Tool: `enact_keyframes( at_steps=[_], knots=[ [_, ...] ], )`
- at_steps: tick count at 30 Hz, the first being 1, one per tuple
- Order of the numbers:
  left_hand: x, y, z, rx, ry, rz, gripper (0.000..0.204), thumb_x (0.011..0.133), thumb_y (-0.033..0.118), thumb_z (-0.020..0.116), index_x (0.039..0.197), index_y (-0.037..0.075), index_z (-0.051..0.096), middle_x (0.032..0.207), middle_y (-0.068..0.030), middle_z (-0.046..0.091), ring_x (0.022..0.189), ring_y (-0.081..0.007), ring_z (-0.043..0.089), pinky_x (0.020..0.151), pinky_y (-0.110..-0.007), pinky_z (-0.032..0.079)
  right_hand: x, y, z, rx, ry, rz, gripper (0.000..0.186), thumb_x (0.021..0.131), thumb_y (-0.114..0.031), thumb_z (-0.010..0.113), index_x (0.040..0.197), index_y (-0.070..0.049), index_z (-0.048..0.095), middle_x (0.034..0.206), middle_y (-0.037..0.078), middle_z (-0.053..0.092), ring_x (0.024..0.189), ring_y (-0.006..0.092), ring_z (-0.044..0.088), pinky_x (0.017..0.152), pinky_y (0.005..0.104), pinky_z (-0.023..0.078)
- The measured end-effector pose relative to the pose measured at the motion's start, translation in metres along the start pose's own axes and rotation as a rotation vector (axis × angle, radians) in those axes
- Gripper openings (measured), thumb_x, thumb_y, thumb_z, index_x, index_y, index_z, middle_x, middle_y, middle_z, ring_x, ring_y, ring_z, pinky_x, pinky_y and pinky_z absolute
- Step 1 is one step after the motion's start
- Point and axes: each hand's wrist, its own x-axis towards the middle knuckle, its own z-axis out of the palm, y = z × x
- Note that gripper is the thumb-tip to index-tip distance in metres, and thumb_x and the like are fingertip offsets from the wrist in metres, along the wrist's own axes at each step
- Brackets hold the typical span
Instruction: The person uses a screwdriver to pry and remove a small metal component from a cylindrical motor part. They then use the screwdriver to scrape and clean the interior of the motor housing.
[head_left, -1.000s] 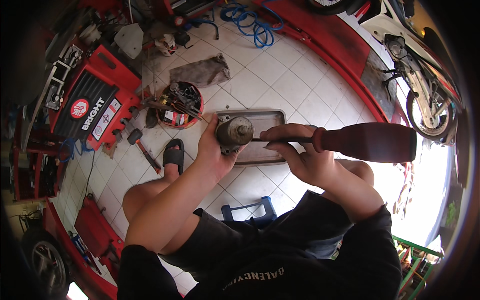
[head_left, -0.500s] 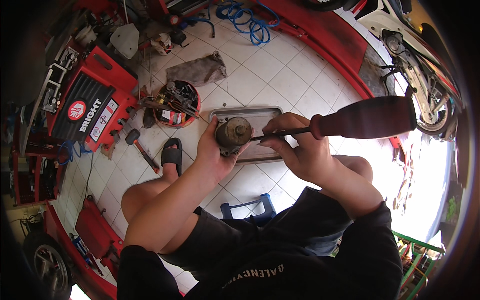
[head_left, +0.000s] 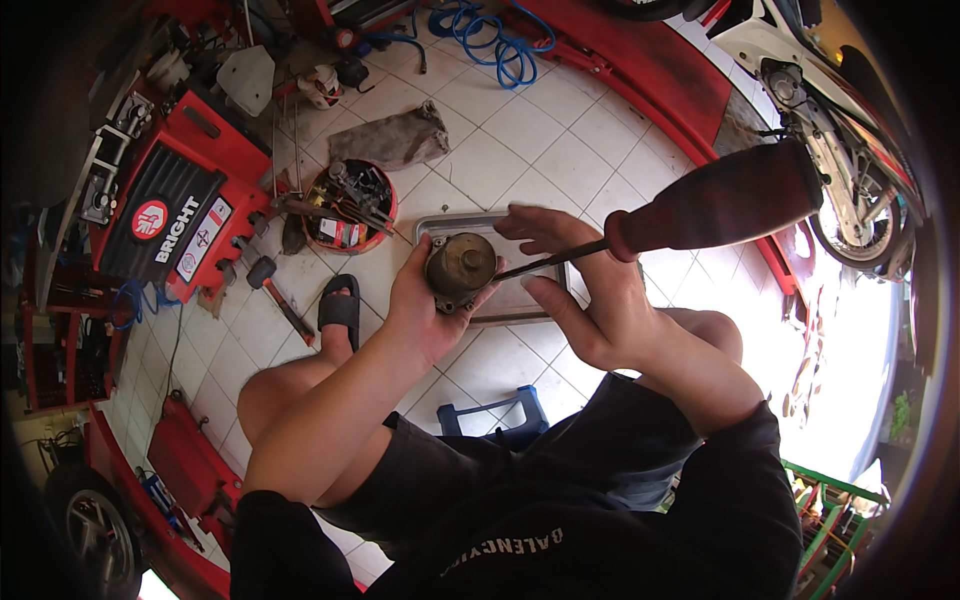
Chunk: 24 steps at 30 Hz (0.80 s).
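My left hand (head_left: 419, 305) is closed around a worn cylindrical metal part (head_left: 461, 268) with a round raised boss on top and a flanged base. A large screwdriver (head_left: 715, 210) with a dark red handle reaches from the right, its shaft tip at the right side of the part. My right hand (head_left: 595, 290) is open, thumb and fingers spread on either side of the shaft. Whether the palm still supports the screwdriver I cannot tell. Beneath both hands lies a shallow metal tray (head_left: 440, 222) on the tiled floor.
Left of the tray stands a red tub (head_left: 372, 238) of loose parts, with a hammer (head_left: 281, 300) nearby. A grey rag (head_left: 390, 138) and a blue coiled hose (head_left: 512, 50) lie beyond. A blue stool (head_left: 491, 411) is between my legs; a motorcycle (head_left: 840, 140) stands at right.
My right fingers have opened away from the screwdriver shaft, where they were pinched before. The handle has shifted slightly up and left. My left hand keeps its hold.
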Motion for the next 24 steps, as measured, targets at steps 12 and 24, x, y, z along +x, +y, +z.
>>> enact_keyframes(
  at_steps=[12, 24],
  knots=[
    [0.001, 0.0, -0.005, -0.011, -0.027, -0.019, 0.055, 0.108, 0.048, 0.03, 0.136, 0.005, 0.048, 0.129, -0.0148, 0.062, 0.118, -0.0332, 0.064, 0.104, -0.048, 0.051, 0.0, -0.005, -0.001, -0.063, -0.044, 0.009, 0.05, 0.092, 0.009, 0.057, 0.14, 0.008, 0.044, 0.113, 0.016, 0.071, 0.106, 0.0285, 0.069, 0.094, 0.0362, 0.053],
    [-0.003, -0.001, 0.001, -0.018, 0.021, -0.034, 0.058, 0.108, 0.051, 0.03, 0.137, 0.004, 0.047, 0.129, -0.0169, 0.061, 0.119, -0.0342, 0.063, 0.107, -0.049, 0.048, -0.006, -0.003, -0.004, -0.048, -0.053, 0.019, 0.038, 0.088, 0.009, 0.064, 0.125, 0.007, 0.059, 0.107, 0.016, 0.07, 0.087, 0.0271, 0.072, 0.084, 0.0332, 0.056]
  ],
)
